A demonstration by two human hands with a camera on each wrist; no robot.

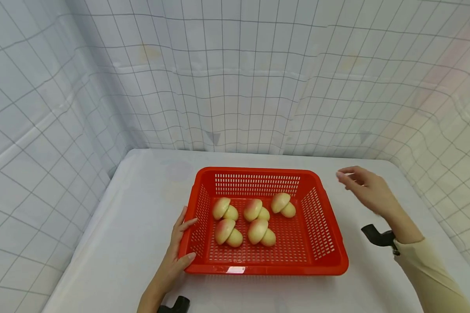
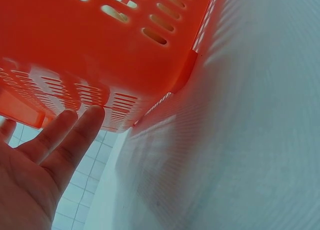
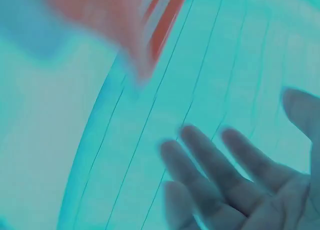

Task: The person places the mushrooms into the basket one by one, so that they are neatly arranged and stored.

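A red plastic basket with slotted walls stands on the white-covered table. Several mushroom-shaped pieces, pale yellow with a pink blush on some caps, lie in its left and middle part. My left hand holds the basket's left side near the front corner, thumb and some fingertips over the rim. In the left wrist view, other fingers reach below the rim by the outer wall. Off the basket's right side, my right hand hangs in the air with fingers loosely bent. Nothing shows between its fingers, blurred in the right wrist view.
White curtains with a dark grid pattern enclose the table at the back and both sides. The white tabletop extends around the basket. A black wrist mount sticks out from my right wrist, and another from my left.
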